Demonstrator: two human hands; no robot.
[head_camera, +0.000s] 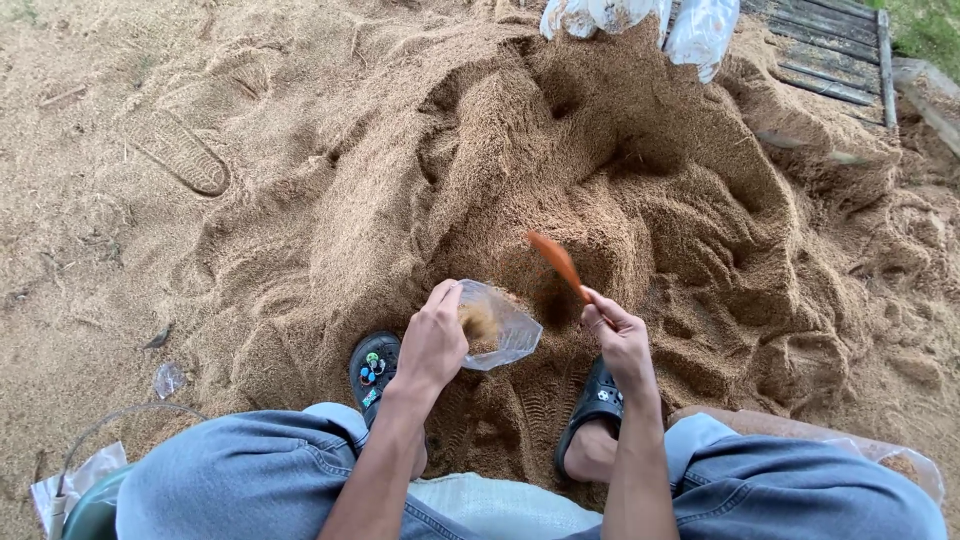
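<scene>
**Bag partly filled, scoop mid-swing**

Bag (500, 325) of thin clear plastic sits in my left hand (432, 345), whose grip is clenched on the near rim, holding the mouth open toward the pile. Only a small heap of tan sawdust shows through its wall, low against the side nearest my fingers; most of the bag is slack and see-through, so by my judgement the filling is in its early part with plenty of room left.

Just right of that grip, a flat orange-brown scoop (558, 262) angles up and away, blurred, its near end pinched tight in my right hand (622, 340). Whether it carries anything I cannot tell.

Beyond both grips rises the sawdust pile (560, 150), coarse and fibrous, gouged into soft ridges and hollows. Under my hands it is flatter and stamped with tread marks. My black clogs (374, 368) rest just below the left grip and below the right. Far past the pile lie more clear plastic bags (700, 30), crumpled, beside weathered wooden slats (830, 50).
</scene>
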